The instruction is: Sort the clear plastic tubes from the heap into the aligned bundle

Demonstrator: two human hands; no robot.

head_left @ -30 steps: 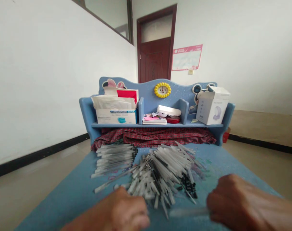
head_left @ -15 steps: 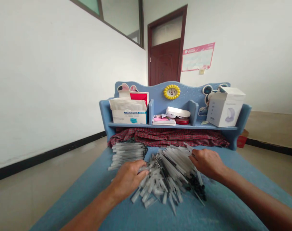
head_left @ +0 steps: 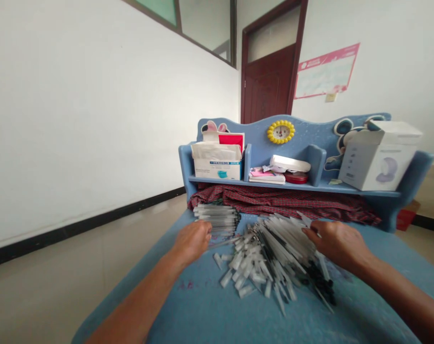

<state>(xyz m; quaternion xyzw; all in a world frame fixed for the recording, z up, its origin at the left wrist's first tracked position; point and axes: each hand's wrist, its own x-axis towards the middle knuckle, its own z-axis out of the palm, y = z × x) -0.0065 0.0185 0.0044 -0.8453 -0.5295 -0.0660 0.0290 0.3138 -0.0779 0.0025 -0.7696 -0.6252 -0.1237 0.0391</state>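
Note:
A loose heap of clear plastic pens [head_left: 274,258] with black ends lies on the blue tabletop [head_left: 188,306]. Behind it to the left, a tidy row of pens [head_left: 218,220] lies side by side. My left hand [head_left: 191,241] rests at the near end of that row, and a thin pen seems to run out from under its fingers. My right hand [head_left: 336,243] sits on the far right of the heap, fingers curled among the pens. Whether it holds one is hidden.
A blue shelf unit [head_left: 288,187] stands behind the table, bearing a face-mask box [head_left: 217,167], a white box [head_left: 377,157], papers and a yellow clock [head_left: 280,132]. Red plaid cloth [head_left: 284,203] lies below it. A small red box [head_left: 405,217] sits on the floor at right.
The view has swung left, so everything sits further right in the frame. My left hand has moved from the heap's edge to the tidy row. The heap looks slightly spread.

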